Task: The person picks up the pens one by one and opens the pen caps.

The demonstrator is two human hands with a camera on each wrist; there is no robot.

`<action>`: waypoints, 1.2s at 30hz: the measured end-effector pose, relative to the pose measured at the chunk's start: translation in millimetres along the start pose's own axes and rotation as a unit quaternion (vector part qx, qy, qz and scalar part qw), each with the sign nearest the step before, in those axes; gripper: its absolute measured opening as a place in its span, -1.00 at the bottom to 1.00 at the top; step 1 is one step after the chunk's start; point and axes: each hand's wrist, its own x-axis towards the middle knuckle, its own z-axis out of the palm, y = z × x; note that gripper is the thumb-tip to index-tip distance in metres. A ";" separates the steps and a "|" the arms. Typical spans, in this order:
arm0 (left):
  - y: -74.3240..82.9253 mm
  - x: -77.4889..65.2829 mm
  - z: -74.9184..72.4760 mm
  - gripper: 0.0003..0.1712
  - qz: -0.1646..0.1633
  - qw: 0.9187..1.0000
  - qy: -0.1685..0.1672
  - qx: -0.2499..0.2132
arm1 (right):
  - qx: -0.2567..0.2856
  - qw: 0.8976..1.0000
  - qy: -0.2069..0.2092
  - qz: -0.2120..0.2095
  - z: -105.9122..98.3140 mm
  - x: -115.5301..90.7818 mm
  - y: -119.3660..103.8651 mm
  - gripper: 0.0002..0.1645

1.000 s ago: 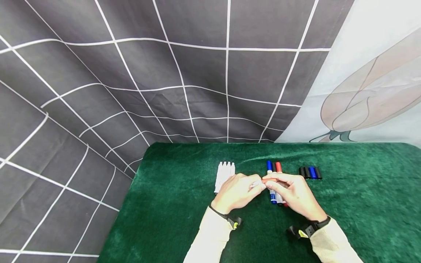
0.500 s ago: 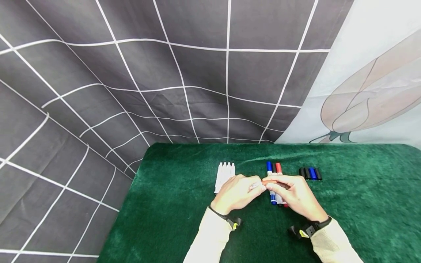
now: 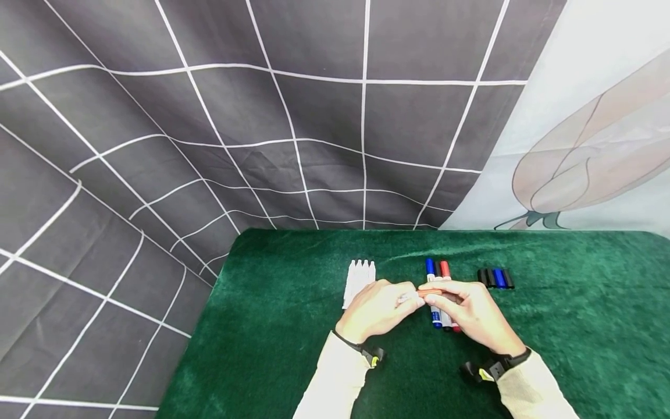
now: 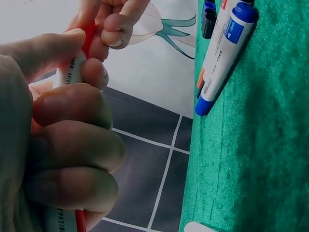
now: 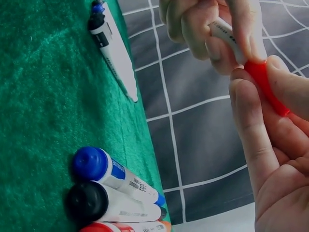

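Over the table, both hands meet on one marker with a white barrel and a red cap. My left hand curls its fingers round the barrel. The thumb and fingers of my right hand pinch the red cap, which sits against the barrel's end. Lying partly under the right hand are a blue marker, a black marker and a red marker, side by side with caps on. Left of them, several white markers without caps lie in a row, partly covered by the left hand.
A short row of loose caps, black and blue, lies right of the capped markers. Green velvety cloth covers the table. Behind its far edge hangs a grey curtain with white grid lines.
Both hands keep the same hold on the marker and its red cap. The head view has tilted slightly, so everything sits a little lower in it.
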 end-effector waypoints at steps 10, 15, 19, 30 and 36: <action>-3.8 -0.4 1.8 -0.68 -0.003 0.999 0.027 0.018 | 0.070 0.991 0.045 0.103 10.0 1.2 -4.3 -0.59; -2.8 0.3 3.5 -0.70 -0.009 0.999 0.044 0.027 | 0.156 0.975 0.066 0.143 11.9 2.9 -6.0 -0.64; -2.0 0.8 4.2 -0.72 -0.010 0.998 0.052 0.031 | 0.207 0.963 0.071 0.156 12.2 3.2 -5.4 -0.72; -5.1 0.4 -0.5 -0.73 -0.023 0.998 0.056 0.035 | 0.233 0.955 0.130 0.126 14.1 4.6 -6.0 -0.73; -5.9 -1.8 -5.3 -0.88 -0.034 0.998 0.050 0.023 | 0.234 0.953 0.150 0.119 8.1 5.3 -5.3 -0.69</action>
